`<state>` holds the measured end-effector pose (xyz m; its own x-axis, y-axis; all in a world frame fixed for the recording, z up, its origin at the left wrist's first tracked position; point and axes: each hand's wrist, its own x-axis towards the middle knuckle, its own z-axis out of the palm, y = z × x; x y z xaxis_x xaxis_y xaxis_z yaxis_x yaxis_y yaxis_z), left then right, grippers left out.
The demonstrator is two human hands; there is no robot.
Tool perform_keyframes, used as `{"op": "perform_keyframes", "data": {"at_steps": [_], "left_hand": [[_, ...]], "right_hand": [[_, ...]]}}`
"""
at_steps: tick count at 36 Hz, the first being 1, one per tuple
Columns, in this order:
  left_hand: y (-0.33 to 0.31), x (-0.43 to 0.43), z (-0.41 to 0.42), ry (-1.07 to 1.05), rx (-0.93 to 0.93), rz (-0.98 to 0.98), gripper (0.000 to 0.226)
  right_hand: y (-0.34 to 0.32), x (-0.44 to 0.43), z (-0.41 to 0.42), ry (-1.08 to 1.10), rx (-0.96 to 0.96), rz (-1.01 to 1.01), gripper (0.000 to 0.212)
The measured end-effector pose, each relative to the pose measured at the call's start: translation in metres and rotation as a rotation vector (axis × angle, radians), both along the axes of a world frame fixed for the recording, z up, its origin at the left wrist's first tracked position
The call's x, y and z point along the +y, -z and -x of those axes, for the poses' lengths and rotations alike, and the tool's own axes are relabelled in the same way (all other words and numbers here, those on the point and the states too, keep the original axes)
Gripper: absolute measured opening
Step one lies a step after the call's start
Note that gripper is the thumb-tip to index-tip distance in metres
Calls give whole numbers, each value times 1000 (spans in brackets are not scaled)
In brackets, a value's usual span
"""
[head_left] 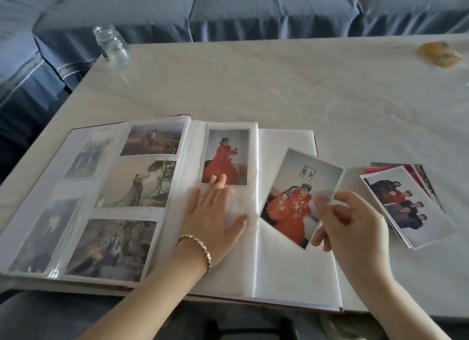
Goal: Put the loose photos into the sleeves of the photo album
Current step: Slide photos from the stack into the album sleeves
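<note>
The photo album (286, 273) lies open on the white table. Its left page is full of photos. On the right page, one sleeve at the top holds a photo of a figure in a red dress (225, 157). My left hand (213, 213), a bracelet on its wrist, lies flat with straight fingers on the clear sleeve under that photo. My right hand (350, 225) pinches a loose photo (297, 195) of people in red by its right edge, tilted above the album's right page. A stack of loose photos (408, 207) lies on the table to the right of the album.
A clear glass jar (111, 48) stands at the table's (279, 81) far left corner. A small yellow-brown object (440, 54) lies at the far right. A blue-grey sofa (228, 10) runs behind the table.
</note>
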<state>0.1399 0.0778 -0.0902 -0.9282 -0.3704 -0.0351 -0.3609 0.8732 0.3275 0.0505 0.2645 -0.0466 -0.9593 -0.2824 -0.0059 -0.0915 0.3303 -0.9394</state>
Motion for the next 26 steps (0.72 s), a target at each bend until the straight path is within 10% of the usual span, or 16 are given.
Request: {"op": "perform_keyframes", "data": {"at_steps": [7, 26], "left_hand": [[12, -2, -4, 7, 180, -128, 30], [12, 4, -1, 87, 266, -152, 28]], "right_hand": [[-1, -4, -11, 52, 93, -11, 14], [6, -5, -22, -107, -81, -175, 9]]}}
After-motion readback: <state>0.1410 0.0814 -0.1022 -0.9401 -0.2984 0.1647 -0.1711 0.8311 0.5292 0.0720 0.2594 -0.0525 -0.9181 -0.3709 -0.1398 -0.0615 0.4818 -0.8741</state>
